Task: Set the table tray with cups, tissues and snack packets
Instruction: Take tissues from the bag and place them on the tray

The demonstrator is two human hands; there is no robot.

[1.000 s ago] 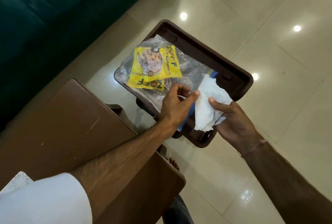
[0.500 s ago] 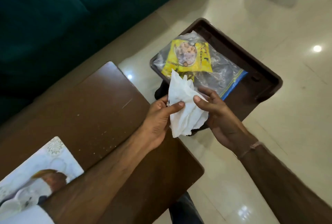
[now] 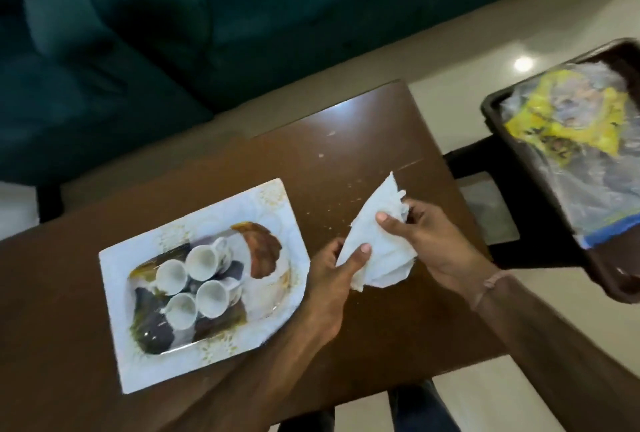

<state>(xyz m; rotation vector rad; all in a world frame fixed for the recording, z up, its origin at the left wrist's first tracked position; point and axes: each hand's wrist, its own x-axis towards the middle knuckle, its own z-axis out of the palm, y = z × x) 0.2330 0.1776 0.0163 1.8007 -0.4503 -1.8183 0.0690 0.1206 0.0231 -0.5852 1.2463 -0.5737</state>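
Note:
A white patterned tray lies on the brown table, holding several white cups clustered in its middle. Both hands hold a bunch of white tissues above the table, just right of the tray. My left hand pinches the lower left edge of the tissues with its thumb. My right hand grips their right side. A yellow snack packet inside a clear plastic bag lies on a dark brown tray at the right, off the table.
A dark green sofa runs along the far side of the table. Glossy pale floor tiles surround the table. A black stand carries the dark brown tray beside the table's right end.
Both hands carried the tissues left, away from the dark brown tray and over the table. The view swung left, bringing the white tray with cups into sight.

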